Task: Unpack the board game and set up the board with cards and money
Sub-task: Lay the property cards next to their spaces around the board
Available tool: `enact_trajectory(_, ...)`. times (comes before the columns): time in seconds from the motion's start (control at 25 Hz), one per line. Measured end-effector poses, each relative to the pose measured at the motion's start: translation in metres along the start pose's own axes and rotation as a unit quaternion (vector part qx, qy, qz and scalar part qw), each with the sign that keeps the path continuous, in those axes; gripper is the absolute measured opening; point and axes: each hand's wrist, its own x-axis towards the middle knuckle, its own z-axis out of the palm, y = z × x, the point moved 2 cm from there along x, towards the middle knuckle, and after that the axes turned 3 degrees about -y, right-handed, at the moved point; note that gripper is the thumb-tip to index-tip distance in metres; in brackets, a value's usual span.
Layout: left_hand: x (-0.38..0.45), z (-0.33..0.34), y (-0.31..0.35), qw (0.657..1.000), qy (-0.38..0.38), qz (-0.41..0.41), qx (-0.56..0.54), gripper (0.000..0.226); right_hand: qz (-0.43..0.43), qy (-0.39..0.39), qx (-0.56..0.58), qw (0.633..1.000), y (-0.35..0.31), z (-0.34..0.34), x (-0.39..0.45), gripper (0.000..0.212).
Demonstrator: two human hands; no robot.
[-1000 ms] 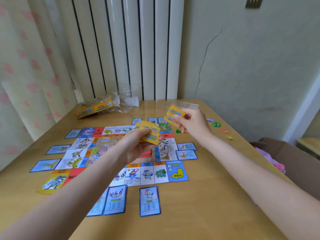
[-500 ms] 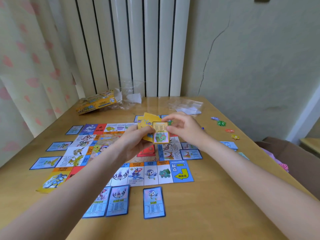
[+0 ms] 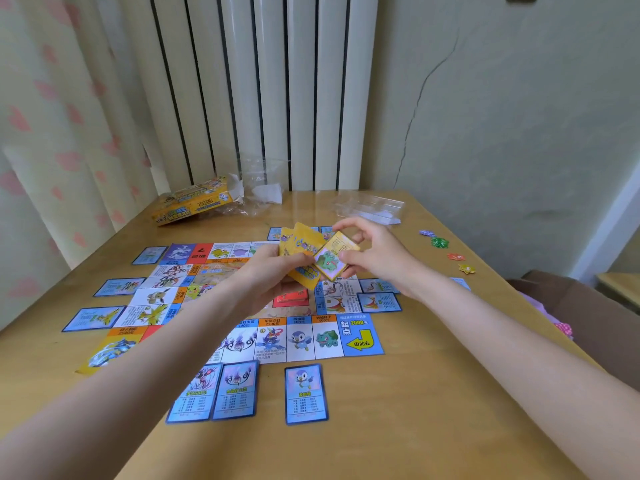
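The paper game board (image 3: 360,336) lies flat on the wooden table (image 3: 433,410). Blue-bordered cards lie around it, among them three along the near edge (image 3: 305,393) and several at the left (image 3: 92,317). My left hand (image 3: 273,271) holds a stack of yellow cards (image 3: 301,242) above the board's middle. My right hand (image 3: 375,252) pinches one yellow card with a green creature (image 3: 330,261), tilted, touching the stack. A small red card pile (image 3: 291,297) rests on the board under my hands.
The yellow game box (image 3: 190,204) lies at the back left beside clear plastic wrapping (image 3: 259,188). A clear plastic bag (image 3: 372,207) sits at the back right. Several small coloured tokens (image 3: 446,249) lie near the right edge. A sofa (image 3: 568,313) stands right of the table.
My right hand came back from the far right with a yellow card and joined the left hand's stack. Since then the card has turned, tilted, showing its green creature face.
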Motion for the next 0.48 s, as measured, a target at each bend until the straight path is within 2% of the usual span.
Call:
enact_trajectory(0.16, -0.0051, -0.0029, -0.0001, 0.999, 0.002, -0.004, 0.044, 0.004, 0.011, -0.007, -0.078, 0.997, -0.0031, 0.0000, -0.0015, 0.031)
enact_trajectory(0.32, -0.0048, -0.0066, 0.0027, 0.997, 0.013, 0.013, 0.069, 0.003, 0.005, -0.002, -0.070, 0.998, -0.0051, -0.0025, -0.0020, 0.014)
enact_trajectory(0.48, -0.0030, -0.0080, 0.0017, 0.998, 0.013, 0.016, 0.066, 0.003, 0.022, -0.053, -0.090, 0.994, -0.0053, -0.0034, -0.0051, 0.015)
